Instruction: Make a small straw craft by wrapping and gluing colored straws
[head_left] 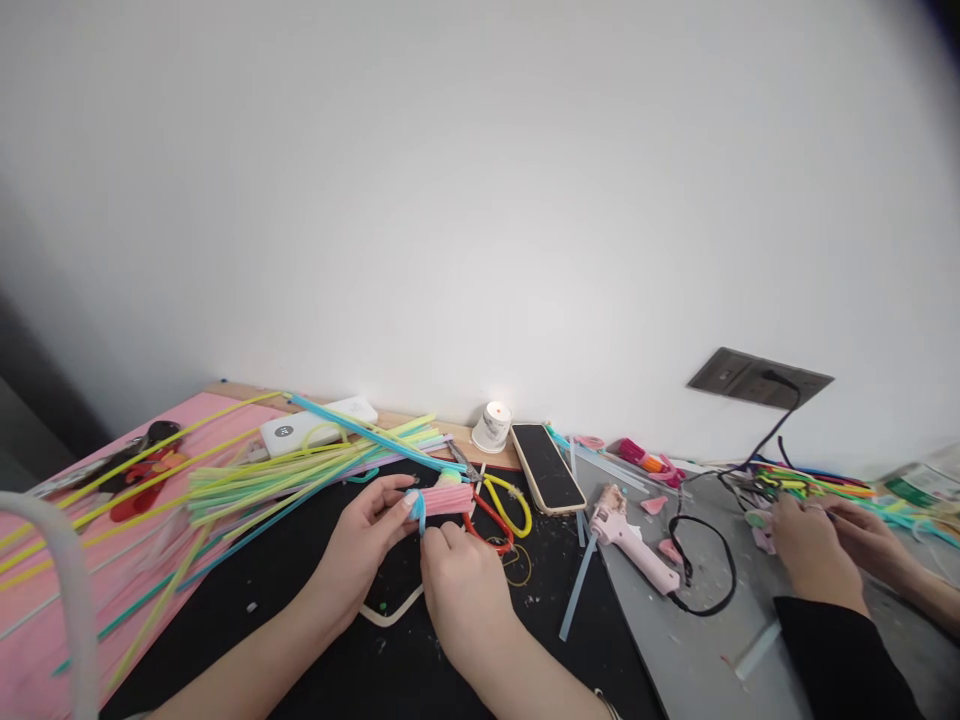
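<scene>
Above the black mat point(300, 640), my left hand point(371, 525) pinches a bundle of pink pipe cleaners point(448, 500) at its left end. A blue pipe cleaner point(417, 507) is wrapped around that end, and its tail hangs down. My right hand point(463, 580), fingers closed, grips this tail just below the bundle. Pale green fuzz point(450, 477) shows at the bundle's upper side. Right behind the bundle lie scissors point(504, 512) with a red and a yellow handle, partly covered by it.
Loose pipe cleaners point(277, 480) spread across the left side near a white device point(319, 425). Behind stand an upturned paper cup point(492, 428) and a phone point(549, 468). A pink glue gun point(636, 548) with a black cord lies right, beside a co-worker's hands point(821, 550).
</scene>
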